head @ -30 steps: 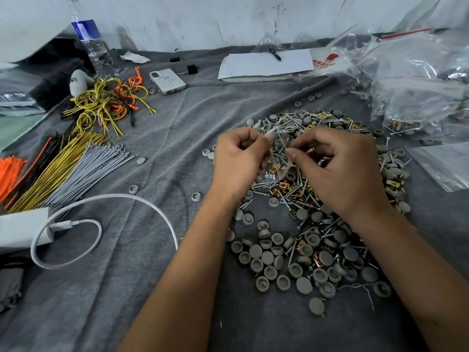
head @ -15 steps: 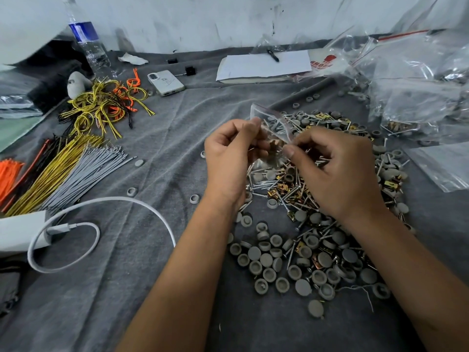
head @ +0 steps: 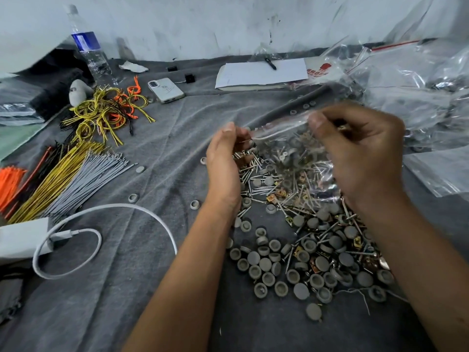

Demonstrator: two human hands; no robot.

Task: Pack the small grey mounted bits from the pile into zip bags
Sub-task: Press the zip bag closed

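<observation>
At far left on the grey-clothed desk (head: 142,288) lie wire bundles (head: 76,174) and a white cable (head: 106,212). Centre, the left hand (head: 224,161) pinches one edge of a clear zip bag (head: 286,138); the right hand (head: 360,153) grips the opposite edge, fingers curled. Beneath lies the pile of grey mounted bits (head: 304,250), mixed with screws. Bits look light and rigid; the limp, slippery bag is best held by its mouth edges.

Grey caps (head: 253,257) on a dark grey cloth (head: 142,288), yellow wires (head: 53,179), orange zip ties (head: 9,181), blue-labelled bottle (head: 88,49).
</observation>
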